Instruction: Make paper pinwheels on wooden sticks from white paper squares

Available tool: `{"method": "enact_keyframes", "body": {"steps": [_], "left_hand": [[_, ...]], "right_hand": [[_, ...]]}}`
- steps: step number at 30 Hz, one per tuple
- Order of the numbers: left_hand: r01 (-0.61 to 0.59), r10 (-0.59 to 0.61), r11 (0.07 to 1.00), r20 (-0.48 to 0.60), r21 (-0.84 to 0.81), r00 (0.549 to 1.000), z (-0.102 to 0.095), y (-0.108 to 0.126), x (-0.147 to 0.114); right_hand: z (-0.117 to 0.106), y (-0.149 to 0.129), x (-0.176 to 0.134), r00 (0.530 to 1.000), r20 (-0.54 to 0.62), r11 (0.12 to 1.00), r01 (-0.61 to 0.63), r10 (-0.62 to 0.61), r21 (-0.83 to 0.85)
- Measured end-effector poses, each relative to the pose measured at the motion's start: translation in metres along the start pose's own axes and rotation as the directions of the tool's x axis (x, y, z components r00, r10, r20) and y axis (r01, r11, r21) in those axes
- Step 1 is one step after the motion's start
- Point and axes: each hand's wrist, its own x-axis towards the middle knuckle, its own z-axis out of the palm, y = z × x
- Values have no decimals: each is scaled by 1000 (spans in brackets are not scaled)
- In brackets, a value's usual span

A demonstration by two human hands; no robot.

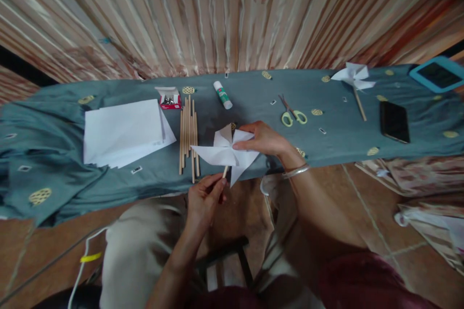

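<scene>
A white paper pinwheel (224, 153) is held over the front edge of the cloth-covered table. My left hand (206, 197) is closed round its thin wooden stick (225, 171), just below the paper blades. From the right, my right hand (261, 138) pinches the pinwheel near its centre, the thumb on the front and the fingers behind the paper. Just left of the blades lies a bundle of several wooden sticks (187, 130). Farther right on the table rests another white pinwheel (352, 77) on its stick.
A stack of white paper (125, 130) lies at the left, beside a small red box (170, 100) of metal pins. Behind my hands are a glue stick (222, 94) and scissors (292, 115). A dark phone (394, 122) and a blue-framed tablet (437, 74) lie right. A curtain (232, 14) hangs behind.
</scene>
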Motion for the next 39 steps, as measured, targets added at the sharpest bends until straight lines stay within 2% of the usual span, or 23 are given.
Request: {"method": "enact_keyframes", "body": {"steps": [6, 12, 15, 20, 23, 26, 33, 39], "left_hand": [[-204, 190, 941, 79, 269, 979, -12, 18, 18], [-362, 293, 808, 215, 465, 932, -21, 42, 43], [-466, 345, 665, 314, 583, 885, -24, 50, 56], [-617, 423, 331, 472, 714, 773, -27, 61, 70], [-648, 446, 215, 517, 730, 731, -27, 63, 75], [-648, 444, 189, 524, 738, 727, -27, 62, 81], [-652, 444, 215, 522, 728, 729, -25, 62, 88], [-650, 432, 221, 525, 727, 734, -29, 64, 90]], "right_hand": [[-1, 5, 2, 992, -112, 994, -38, 49, 99], [-2, 8, 6, 992, -116, 925, -6, 54, 381], [-3, 11, 8, 991, -119, 886, -3, 65, 463], [-1, 16, 12, 980, -163, 859, -11, 110, 511], [3, 18, 14, 965, -200, 831, -31, 170, 555], [7, 21, 17, 947, -243, 822, -36, 209, 569], [11, 27, 21, 918, -315, 816, -14, 239, 578], [13, 27, 18, 924, -317, 833, -5, 216, 553]]}}
